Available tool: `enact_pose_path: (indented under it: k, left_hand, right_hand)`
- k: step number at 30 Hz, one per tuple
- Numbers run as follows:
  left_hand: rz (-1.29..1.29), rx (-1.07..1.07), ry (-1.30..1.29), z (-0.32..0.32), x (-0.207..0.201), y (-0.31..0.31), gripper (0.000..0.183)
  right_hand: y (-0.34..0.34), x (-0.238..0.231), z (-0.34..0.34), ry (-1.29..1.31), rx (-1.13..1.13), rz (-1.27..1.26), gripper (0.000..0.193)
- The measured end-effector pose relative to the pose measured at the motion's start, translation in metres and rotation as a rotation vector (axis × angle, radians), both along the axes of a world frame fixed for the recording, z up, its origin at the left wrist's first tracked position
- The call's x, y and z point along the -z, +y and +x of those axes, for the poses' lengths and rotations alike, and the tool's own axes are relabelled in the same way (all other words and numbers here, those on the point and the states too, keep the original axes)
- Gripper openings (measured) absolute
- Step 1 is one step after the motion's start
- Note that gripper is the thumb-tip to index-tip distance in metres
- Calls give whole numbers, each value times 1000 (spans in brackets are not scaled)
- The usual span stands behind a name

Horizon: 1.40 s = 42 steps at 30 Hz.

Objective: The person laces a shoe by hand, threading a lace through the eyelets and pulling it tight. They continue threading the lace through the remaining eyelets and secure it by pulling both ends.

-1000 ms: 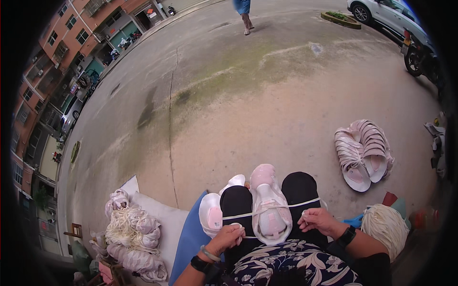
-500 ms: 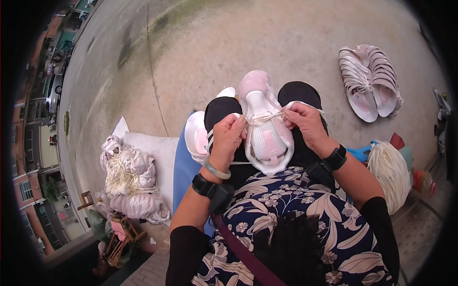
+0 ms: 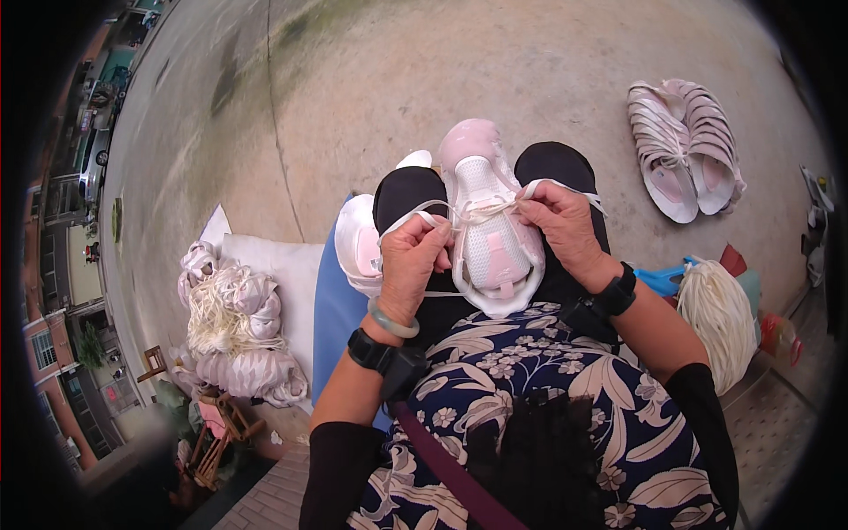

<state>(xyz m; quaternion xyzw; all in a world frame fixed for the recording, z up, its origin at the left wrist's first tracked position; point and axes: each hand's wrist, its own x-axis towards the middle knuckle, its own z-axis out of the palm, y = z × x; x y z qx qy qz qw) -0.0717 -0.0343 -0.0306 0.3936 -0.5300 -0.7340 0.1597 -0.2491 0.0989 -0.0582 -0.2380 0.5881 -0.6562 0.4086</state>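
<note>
A pink and white shoe upper (image 3: pixel 490 249) rests between my knees, toe pointing away from me. White shoelace (image 3: pixel 490 210) crosses over its mesh tongue. My left hand (image 3: pixel 415 252) is closed, pinching one lace end at the upper's left side, with a loop of lace rising over the fingers. At the right side, the other lace end is pinched in my right hand (image 3: pixel 556 221), its tail trailing over my right knee. Another pink and white shoe upper (image 3: pixel 358 243) lies beside my left knee, partly hidden by it.
Bundled pink and white uppers with laces (image 3: pixel 234 318) lie on a white sheet (image 3: pixel 287 278) at left. Stacked uppers (image 3: pixel 685 150) sit on the concrete floor at far right. A hank of white laces (image 3: pixel 715 322) hangs near my right elbow. A small wooden chair (image 3: pixel 216 442) stands lower left.
My left hand has moved slightly left and down, drawing its lace into a wider loop. My right hand stays near the lace crossing, with its lace lifted a little higher.
</note>
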Motion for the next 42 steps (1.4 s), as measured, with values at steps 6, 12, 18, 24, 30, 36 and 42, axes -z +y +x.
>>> enact_pose_path:
  k: [6,12,18,24,30,36,42]
  left_hand:
    - [-47,68,-78,5,2,0,13]
    - [-72,67,-40,2,3,1,11]
    - [-143,54,-41,-6,6,3,9]
    - [-182,38,-32,-13,6,3,11]
    - [-415,108,-79,-15,12,0,10]
    - [-975,216,-73,-28,34,-7,11]
    - [-822,20,-266,-40,32,0,21]
  right_hand:
    - [-1,4,-2,-14,-5,5,5]
    - [-1,7,-1,481,-76,7,7]
    - [-4,9,-1,469,-71,27,11]
    - [1,7,-3,198,-100,109,14]
    - [7,-1,-3,289,-92,115,11]
    - [-7,-30,-2,903,-291,-130,12]
    - [-23,-29,11,1429,-536,-137,20]
